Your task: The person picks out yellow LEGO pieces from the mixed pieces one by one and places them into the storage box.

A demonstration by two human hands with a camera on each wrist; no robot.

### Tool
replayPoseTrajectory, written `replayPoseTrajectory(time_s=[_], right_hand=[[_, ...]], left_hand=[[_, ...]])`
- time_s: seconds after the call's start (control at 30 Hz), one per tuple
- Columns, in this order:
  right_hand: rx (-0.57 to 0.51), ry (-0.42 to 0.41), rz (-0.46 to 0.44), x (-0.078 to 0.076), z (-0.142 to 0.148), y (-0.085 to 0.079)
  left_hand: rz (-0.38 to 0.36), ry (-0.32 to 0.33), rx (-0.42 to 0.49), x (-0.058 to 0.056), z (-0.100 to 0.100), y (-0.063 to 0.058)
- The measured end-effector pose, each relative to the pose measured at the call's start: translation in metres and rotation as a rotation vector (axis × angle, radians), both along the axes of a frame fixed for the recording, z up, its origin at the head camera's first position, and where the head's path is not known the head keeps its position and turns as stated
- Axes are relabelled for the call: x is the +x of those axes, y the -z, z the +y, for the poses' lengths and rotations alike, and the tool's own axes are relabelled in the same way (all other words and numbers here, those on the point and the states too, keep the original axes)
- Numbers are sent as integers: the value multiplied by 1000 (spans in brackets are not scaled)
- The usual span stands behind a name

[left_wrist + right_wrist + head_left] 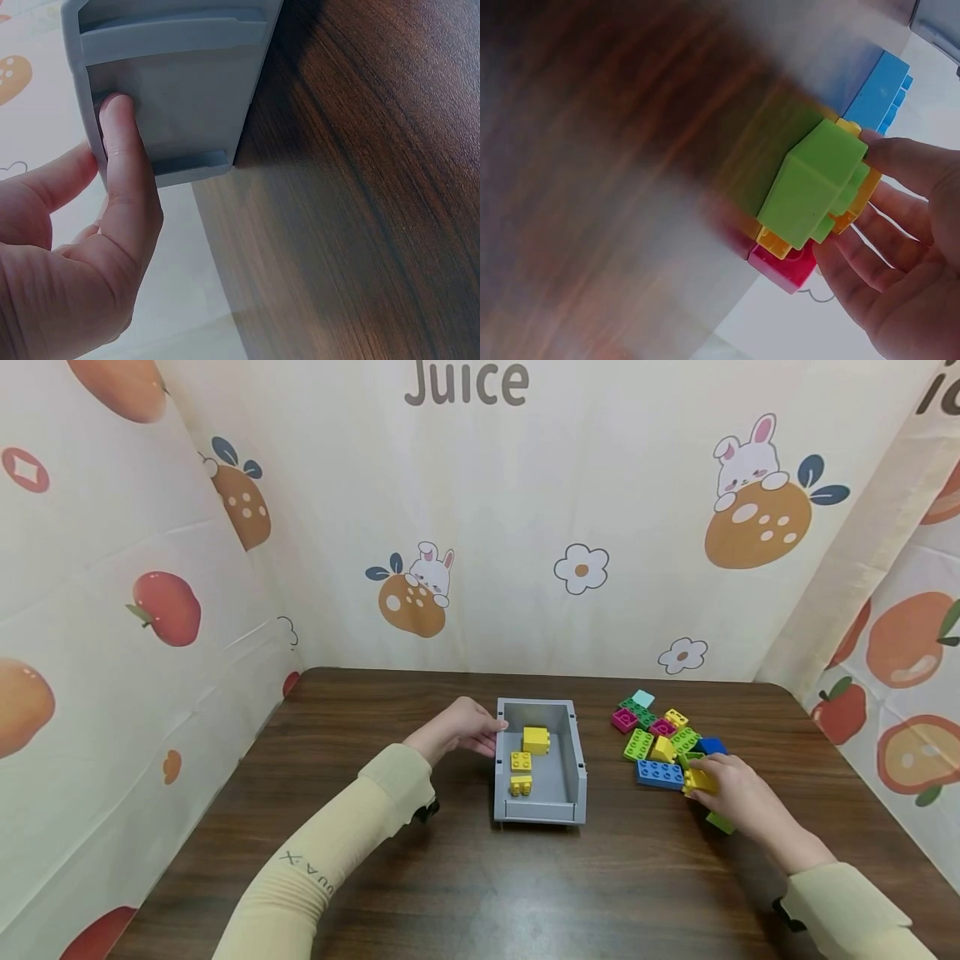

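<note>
My left hand (pixel 467 727) grips the left wall of a grey plastic bin (pixel 561 781), thumb at the rim and fingers against the outside. Inside that bin lie a larger yellow block (pixel 535 741) and two small yellow bricks, one of them a studded brick (pixel 521 762). Over on the right, my right hand (pixel 738 793) pinches a yellow toy brick (pixel 697 780) at the near side of a loose pile. In the right wrist view a lime green brick (pixel 814 180) stands in front of the yellow one and partly hides it.
Beside the pinched brick lies a blue brick (pixel 660 774). Several green, yellow and magenta bricks spread behind it, with a light blue brick (pixel 642 698) farthest back. Everything stands on a dark wooden table (pixel 450 893), with a printed curtain (pixel 510 610) behind its far edge.
</note>
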State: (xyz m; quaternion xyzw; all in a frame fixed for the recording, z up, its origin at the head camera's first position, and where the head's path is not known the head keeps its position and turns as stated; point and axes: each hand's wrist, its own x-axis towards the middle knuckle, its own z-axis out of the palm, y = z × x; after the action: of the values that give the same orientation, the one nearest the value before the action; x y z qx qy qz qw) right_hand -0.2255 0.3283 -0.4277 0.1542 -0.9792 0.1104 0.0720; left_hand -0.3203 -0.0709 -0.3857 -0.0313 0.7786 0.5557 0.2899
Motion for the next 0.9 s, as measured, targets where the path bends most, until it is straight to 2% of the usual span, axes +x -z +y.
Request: replayPoseTrajectory(time_s=[0.27,0.57,0.9], right_hand=[[9,-13,7,-3,0,-2],[6,-16,-35,-6,1,-7],[20,-61,-101,-13,2,-27]], left_hand=[[4,3,-6,1,0,-1],[8,8,-14,2,0,-3],[9,4,-23,2,0,-4]])
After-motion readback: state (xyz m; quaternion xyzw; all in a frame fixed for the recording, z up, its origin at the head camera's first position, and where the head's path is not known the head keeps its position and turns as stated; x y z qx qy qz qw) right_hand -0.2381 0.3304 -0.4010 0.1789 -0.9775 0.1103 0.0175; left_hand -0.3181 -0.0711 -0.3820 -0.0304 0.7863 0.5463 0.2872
